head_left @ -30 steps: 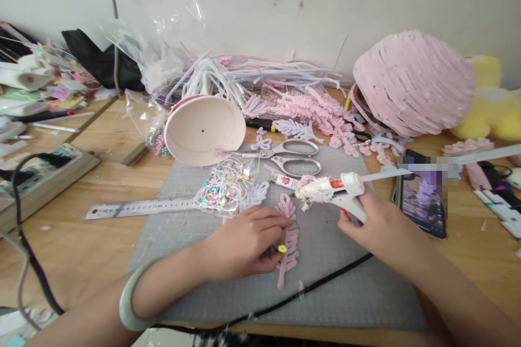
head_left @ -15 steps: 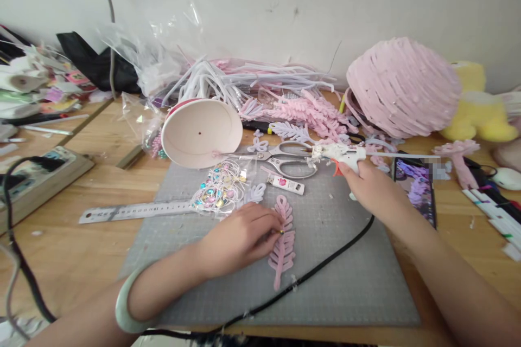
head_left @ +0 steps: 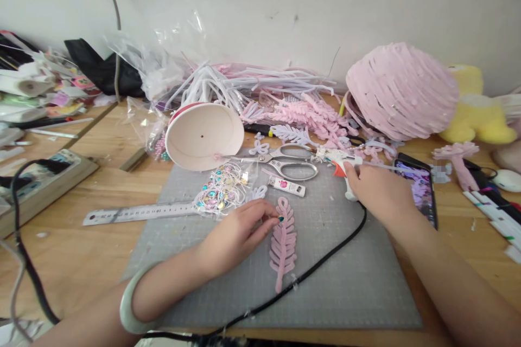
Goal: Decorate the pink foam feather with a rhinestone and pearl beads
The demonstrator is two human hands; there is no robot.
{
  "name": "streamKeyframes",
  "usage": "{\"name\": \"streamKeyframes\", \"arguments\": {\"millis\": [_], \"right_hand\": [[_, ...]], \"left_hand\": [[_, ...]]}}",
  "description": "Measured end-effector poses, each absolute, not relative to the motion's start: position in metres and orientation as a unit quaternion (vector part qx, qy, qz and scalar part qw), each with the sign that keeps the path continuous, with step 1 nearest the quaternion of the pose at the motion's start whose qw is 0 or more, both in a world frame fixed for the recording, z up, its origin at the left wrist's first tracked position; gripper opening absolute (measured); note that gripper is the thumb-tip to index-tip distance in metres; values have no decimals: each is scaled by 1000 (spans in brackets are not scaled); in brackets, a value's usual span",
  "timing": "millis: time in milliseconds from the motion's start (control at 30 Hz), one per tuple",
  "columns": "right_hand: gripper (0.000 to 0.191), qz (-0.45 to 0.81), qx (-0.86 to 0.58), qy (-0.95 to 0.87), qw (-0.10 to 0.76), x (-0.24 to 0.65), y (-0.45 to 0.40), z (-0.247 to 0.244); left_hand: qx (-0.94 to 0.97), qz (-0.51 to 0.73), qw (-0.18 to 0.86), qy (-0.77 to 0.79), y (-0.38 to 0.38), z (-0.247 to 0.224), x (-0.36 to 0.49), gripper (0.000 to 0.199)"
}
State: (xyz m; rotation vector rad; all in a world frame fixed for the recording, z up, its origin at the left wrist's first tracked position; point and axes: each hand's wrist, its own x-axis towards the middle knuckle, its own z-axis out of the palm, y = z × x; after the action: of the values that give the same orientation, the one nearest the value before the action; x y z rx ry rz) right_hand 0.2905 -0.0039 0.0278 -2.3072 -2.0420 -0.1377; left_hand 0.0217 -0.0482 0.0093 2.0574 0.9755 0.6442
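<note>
My left hand (head_left: 244, 230), with a pale green bangle on the wrist, pinches a small shiny teal bead (head_left: 280, 219) between thumb and forefinger. The bead is over the upper part of a pink fuzzy leaf (head_left: 281, 252) made of bent pipe cleaner, which lies on the grey cutting mat (head_left: 325, 282). At the right, my right hand (head_left: 380, 187) is closed on a white hot glue gun (head_left: 349, 165) with an orange trigger. The gun is low over the mat, its nozzle pointing left towards the scissors (head_left: 280, 158). Part of its body is hidden by my fingers.
Beaded white strings (head_left: 222, 190), a steel ruler (head_left: 138, 213) and a white lighter (head_left: 287, 186) lie on the mat. A white bowl (head_left: 203, 138), pipe cleaners (head_left: 285, 78) and a pink wrapped ball (head_left: 402, 92) stand behind. A black cord (head_left: 321, 268) crosses the mat; a phone (head_left: 419, 187) lies right.
My right hand and the glue gun have shifted slightly; more of the gun's handle shows. My left fingers have turned and moved a little up the leaf, showing the bead's teal side.
</note>
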Motion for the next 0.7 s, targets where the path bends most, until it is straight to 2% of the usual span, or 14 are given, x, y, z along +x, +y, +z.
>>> {"name": "streamKeyframes", "arguments": {"millis": [67, 167, 233, 333, 533, 700], "right_hand": [[44, -74, -753, -654, -5, 276, -20, 41], [22, 10, -655, -743, 138, 249, -48, 55], [18, 107, -558, -797, 206, 232, -63, 55], [19, 96, -470, -838, 260, 216, -73, 43], [22, -5, -415, -871, 264, 213, -72, 25], [18, 65, -443, -855, 262, 215, -76, 28]], "left_hand": [[764, 265, 421, 410, -48, 10, 23, 16], [670, 281, 514, 456, -50, 14, 27, 22], [611, 292, 566, 471, -51, 16, 30, 24], [557, 307, 610, 472, -53, 16, 35, 25], [511, 302, 666, 452, -59, 9, 40, 25], [539, 290, 651, 450, -63, 7, 39, 24]]}}
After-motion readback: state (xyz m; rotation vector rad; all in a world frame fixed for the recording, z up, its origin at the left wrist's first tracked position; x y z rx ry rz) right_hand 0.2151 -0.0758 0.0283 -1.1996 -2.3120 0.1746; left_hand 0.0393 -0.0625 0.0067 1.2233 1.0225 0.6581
